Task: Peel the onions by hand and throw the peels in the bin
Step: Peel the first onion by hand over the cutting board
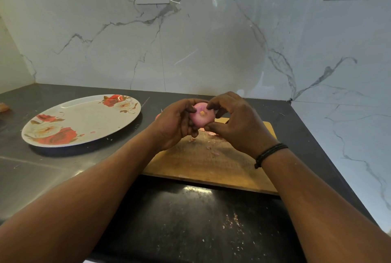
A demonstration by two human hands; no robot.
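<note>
Dark countertop point(53, 178) against marble wall carries a floral plate point(84, 114) at left and a wooden cutting board point(207, 163) strewn with peel scraps point(211, 133), above which 1 pink peeled onion point(202, 114) is gripped by left hand point(175, 123) and pinched by right hand point(237, 123).

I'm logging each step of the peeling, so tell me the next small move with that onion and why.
Probably pinch and pull away whatever skin is left near the root end. Both the left hand and right hand hold the onion above the cutting board, its pale pink surface looking nearly bare. Peel scraps lie on the board, and no bin is in view.
</note>
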